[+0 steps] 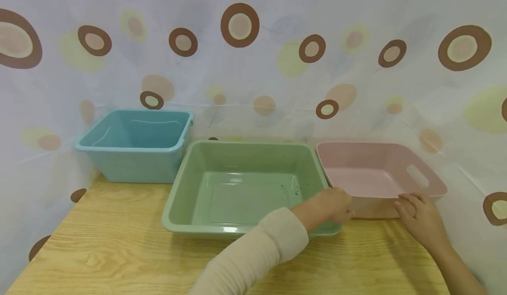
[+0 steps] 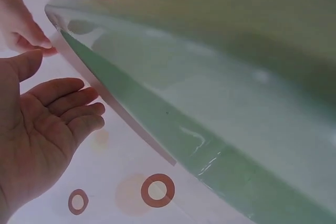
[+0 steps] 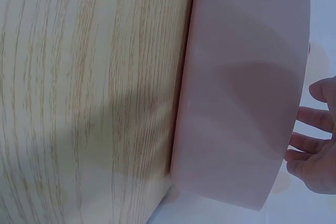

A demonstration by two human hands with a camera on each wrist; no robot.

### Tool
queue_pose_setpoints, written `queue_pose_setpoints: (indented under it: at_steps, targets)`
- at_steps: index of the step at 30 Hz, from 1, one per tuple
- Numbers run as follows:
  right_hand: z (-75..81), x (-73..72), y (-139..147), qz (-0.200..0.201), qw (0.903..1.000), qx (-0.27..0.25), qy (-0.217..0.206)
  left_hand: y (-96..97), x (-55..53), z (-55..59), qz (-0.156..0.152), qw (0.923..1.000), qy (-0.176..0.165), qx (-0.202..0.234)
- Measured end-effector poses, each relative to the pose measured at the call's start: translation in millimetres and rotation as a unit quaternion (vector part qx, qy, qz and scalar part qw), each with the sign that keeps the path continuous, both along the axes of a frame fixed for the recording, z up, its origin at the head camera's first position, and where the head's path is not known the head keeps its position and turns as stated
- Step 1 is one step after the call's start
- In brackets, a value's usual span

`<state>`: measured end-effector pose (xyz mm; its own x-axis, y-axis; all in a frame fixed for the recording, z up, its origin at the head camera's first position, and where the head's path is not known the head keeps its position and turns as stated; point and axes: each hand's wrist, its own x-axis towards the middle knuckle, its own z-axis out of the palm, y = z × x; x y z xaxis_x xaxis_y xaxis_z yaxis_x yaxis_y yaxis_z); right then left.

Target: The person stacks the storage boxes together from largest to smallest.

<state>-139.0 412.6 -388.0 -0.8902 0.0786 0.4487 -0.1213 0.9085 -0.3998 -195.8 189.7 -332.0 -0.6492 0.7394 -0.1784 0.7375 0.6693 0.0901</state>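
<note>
A pink basin with a handle slot in its right side stands on the right of the table. My left hand is at its front left corner, over the right edge of a green basin. In the left wrist view that hand shows its palm, fingers slightly bent and thumb apart, beside the pink basin's rim; firm contact cannot be made out. My right hand touches the pink basin's front rim near the right corner. The right wrist view shows its fingertips at the rim, thumb apart.
A deeper blue basin stands at the back left, close against the green basin. All three basins are on a wooden table. Behind them hangs a white cloth patterned with ovals. Small dark specks mark the green basin's floor.
</note>
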Motion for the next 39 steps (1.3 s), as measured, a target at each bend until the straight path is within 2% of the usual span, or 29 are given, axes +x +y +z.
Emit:
queue_pose_setpoints:
  at_steps: [9,19,25,32,39]
  targets:
    - [1.1,6.6,-0.8,0.002,0.9999,-0.004,-0.016,-1.6,9.2,-1.2,0.011,0.9997,0.014,0.016]
    - [1.0,11.7,0.9,0.005,1.0,-0.005,0.004,-0.5,19.8,-6.2,0.03,0.9982,0.044,0.029]
    - [0.2,15.3,2.7,0.0,0.9999,-0.009,0.014,-0.2,23.4,-11.1,0.026,0.9971,0.056,0.044]
    - [0.1,19.1,4.1,-0.004,1.0,-0.008,0.0,-3.4,27.3,-12.3,0.014,0.9957,0.079,0.045]
    - [0.8,22.5,4.3,-0.004,1.0,0.003,-0.008,-5.4,28.2,-13.8,0.007,0.9952,0.081,0.054]
